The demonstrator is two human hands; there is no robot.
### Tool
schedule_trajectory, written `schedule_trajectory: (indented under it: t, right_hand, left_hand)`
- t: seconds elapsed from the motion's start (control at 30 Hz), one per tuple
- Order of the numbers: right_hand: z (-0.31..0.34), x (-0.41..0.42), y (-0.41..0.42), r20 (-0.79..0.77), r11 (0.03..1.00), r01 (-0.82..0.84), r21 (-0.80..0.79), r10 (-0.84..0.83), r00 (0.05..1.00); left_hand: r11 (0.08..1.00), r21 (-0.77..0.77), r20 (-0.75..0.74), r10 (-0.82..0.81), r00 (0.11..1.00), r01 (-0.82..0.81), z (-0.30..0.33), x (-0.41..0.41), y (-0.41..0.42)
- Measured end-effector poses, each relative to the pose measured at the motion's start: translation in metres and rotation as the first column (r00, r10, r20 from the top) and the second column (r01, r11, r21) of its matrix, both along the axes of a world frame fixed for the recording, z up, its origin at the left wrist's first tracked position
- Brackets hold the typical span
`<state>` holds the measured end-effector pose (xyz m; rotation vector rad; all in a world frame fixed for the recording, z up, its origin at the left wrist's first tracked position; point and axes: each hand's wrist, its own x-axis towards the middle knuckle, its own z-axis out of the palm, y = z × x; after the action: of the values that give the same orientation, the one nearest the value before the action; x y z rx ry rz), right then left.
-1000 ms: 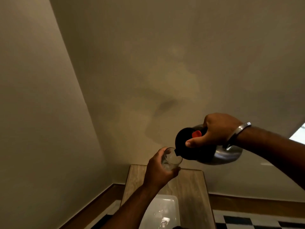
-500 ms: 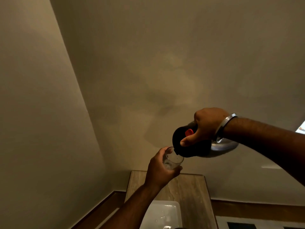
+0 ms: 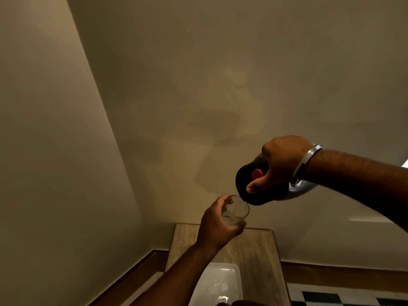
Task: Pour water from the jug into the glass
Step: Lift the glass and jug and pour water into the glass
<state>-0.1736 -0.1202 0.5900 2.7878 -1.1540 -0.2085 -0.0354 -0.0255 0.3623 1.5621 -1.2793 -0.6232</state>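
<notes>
Two hands meet in mid-air above the far end of the desk [image 3: 254, 248], in the one head view. The right hand [image 3: 280, 164] is wrapped tight around the jug [image 3: 260, 195], its thumb pressed along the black top just below a red button [image 3: 257, 173]. The jug is tipped steeply over, so its long axis runs close to level, with the black lidded end pointing left and down toward the glass and the shiny steel body [image 3: 302, 186] pointing right, mostly hidden behind the wrist. A metal bangle [image 3: 308, 157] circles that wrist.

The left hand [image 3: 218, 224] is curled around the glass [image 3: 236, 209], fingers behind it and thumb in front. The glass is clear and tilted, its open rim turned up and right toward the jug's spout edge, which sits just at or touching the rim; I cannot tell which. Its inside looks pale and blurred, and whether water is flowing or how much it holds cannot be made out.

Both things hang above the desk, not resting on it. The desk is a narrow, light stone-patterned top set in the corner against beige walls. On its near end lies a white tray [image 3: 229, 272]. Right of the desk, a black-and-white checkered floor [image 3: 331, 297] shows at the bottom edge.
</notes>
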Motion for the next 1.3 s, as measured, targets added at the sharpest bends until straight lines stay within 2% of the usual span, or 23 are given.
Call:
schedule_trajectory:
  t: [0.23,1.3]
  right_hand:
    - [0.006,-0.001,0.006,-0.025,0.996,0.0,-0.088,-0.002,1.0]
    - [0.01,-0.002,0.015,-0.054,0.992,-0.033,-0.122,0.027,0.998]
  left_hand:
    - [1.0,-0.004,-0.016,0.008,1.0,-0.008,-0.004,-0.002,-0.002]
    - [0.999,-0.05,-0.031,0.006,1.0,-0.007,-0.005,-0.007,-0.01]
